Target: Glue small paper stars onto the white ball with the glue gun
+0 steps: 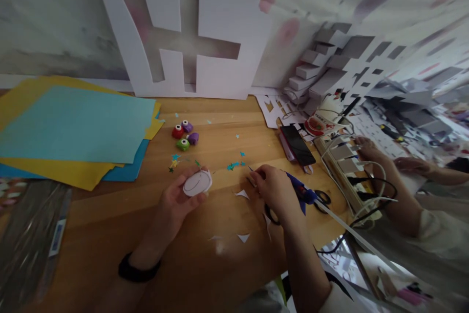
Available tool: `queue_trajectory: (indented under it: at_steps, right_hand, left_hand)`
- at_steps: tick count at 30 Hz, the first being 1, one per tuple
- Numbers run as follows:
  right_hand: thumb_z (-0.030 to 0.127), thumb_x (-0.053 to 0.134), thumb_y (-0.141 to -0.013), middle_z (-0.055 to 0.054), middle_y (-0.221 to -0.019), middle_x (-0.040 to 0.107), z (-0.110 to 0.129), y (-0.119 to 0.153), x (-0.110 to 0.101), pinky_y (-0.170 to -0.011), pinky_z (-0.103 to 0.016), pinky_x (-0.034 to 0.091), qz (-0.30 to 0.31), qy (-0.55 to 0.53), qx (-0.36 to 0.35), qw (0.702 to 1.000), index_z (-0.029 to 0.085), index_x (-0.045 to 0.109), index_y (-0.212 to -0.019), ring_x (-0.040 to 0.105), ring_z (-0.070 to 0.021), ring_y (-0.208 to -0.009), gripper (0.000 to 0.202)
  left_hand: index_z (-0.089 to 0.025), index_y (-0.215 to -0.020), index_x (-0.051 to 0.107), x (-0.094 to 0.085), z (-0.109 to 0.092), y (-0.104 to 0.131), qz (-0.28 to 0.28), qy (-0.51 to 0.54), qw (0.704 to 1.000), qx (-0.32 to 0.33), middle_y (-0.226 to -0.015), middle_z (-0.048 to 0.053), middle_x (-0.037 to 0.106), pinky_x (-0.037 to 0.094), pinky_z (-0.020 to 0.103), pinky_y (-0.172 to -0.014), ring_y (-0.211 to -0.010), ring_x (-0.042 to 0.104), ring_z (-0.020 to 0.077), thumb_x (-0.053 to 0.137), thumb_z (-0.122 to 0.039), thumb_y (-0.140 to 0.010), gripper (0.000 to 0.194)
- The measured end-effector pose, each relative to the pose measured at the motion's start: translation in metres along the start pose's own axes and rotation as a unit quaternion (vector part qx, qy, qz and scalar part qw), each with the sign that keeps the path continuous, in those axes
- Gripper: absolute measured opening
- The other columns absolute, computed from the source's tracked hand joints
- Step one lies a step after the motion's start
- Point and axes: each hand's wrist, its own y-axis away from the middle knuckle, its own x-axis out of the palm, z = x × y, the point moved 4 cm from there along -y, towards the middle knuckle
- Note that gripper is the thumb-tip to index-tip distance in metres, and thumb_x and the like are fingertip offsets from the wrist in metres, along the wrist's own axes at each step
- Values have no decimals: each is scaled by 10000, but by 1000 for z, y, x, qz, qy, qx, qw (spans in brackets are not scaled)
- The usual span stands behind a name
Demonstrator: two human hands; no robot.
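My left hand is closed around a small round white paper disc with a curved line drawn on it, held over the table. My right hand is closed, its fingertips pinched together low over the wood; a thin, pointed bit shows at them, too small to name. Under and beside my right hand are black scissor handles and a blue glue gun with a pale glue stick. White paper scraps and small turquoise stars lie between my hands.
Craft punches in red, purple and green stand at centre. Coloured paper sheets are stacked left. A phone and a power strip with cords lie right. A co-worker's hand reaches by the strip. A white cut-out board leans behind.
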Motion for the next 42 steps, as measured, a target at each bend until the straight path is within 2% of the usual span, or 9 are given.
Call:
queue_trajectory:
  at_steps: [3, 9, 14, 20, 23, 26, 36, 39, 42]
  right_hand:
    - [198, 582, -897, -56, -629, 709, -1, -4, 6, -536, -272, 396, 3, -26, -11, 1000, 192, 651, -729, 634, -182, -535, 182]
    - [238, 634, -886, -73, -810, 752, 8, -2, 2, -632, -284, 395, -80, 40, -32, 995, 195, 689, -836, 681, -231, -760, 86]
    - [264, 610, -917, -61, -841, 761, 11, -4, 9, -643, -285, 368, -72, 75, -20, 994, 197, 692, -854, 682, -227, -775, 124]
    - [288, 575, -948, -83, -872, 763, 10, -10, 15, -628, -298, 334, -63, 134, -18, 989, 193, 701, -876, 684, -241, -803, 173]
    - [276, 570, -948, -95, -888, 766, 11, -11, 15, -635, -303, 333, -61, 149, -16, 987, 189, 708, -889, 688, -249, -821, 174]
    - [253, 564, -944, -102, -890, 769, 11, -11, 14, -639, -306, 336, -56, 153, -10, 987, 185, 715, -887, 692, -253, -826, 175]
    - [236, 603, -923, -75, -844, 764, 8, 2, 3, -654, -289, 373, -85, 60, -37, 994, 181, 709, -836, 692, -235, -801, 148]
    - [260, 606, -930, -68, -844, 767, 5, 5, 4, -653, -285, 381, -77, 41, -29, 996, 186, 720, -858, 690, -226, -782, 154]
    - [286, 598, -941, -85, -871, 769, 4, 2, 7, -664, -296, 389, -63, 62, -15, 996, 178, 728, -890, 694, -244, -817, 176]
  left_hand:
    - [-299, -1192, 682, -2, 2, -1, 2, 0, 1000, -3, -1331, 58, 675, 584, 402, -928, -1225, 624, 301, 844, -283, -677, 540]
    - [-264, -1132, 706, -1, -1, 0, -14, 26, 999, -22, -1281, 78, 705, 606, 310, -799, -1192, 646, 286, 868, -238, -636, 522]
    - [-248, -1107, 719, 4, -6, 2, -13, 66, 997, -46, -1280, 84, 706, 580, 259, -724, -1163, 659, 272, 838, -186, -670, 456]
    - [-256, -1140, 714, 3, -5, 2, -9, 62, 996, -57, -1308, 95, 688, 582, 286, -726, -1188, 642, 301, 849, -240, -655, 504]
    - [-260, -1127, 720, 4, -6, 2, -2, 60, 997, -50, -1305, 85, 690, 580, 265, -719, -1188, 643, 289, 850, -241, -656, 489]
    - [-257, -1114, 725, 4, -7, 2, 2, 53, 998, -41, -1291, 74, 700, 576, 247, -780, -1217, 628, 264, 855, -221, -661, 473]
    - [-266, -1150, 718, 4, -7, 1, 21, 26, 999, -38, -1272, 72, 709, 560, 238, -819, -1169, 655, 234, 856, -278, -679, 491]
    - [-250, -1172, 707, 5, -7, 2, 33, 19, 998, -43, -1284, 89, 703, 556, 253, -860, -1171, 655, 233, 851, -282, -689, 505]
    - [-237, -1167, 707, 4, -8, 2, 19, 19, 999, -44, -1295, 101, 695, 555, 296, -903, -1180, 652, 253, 863, -304, -667, 529]
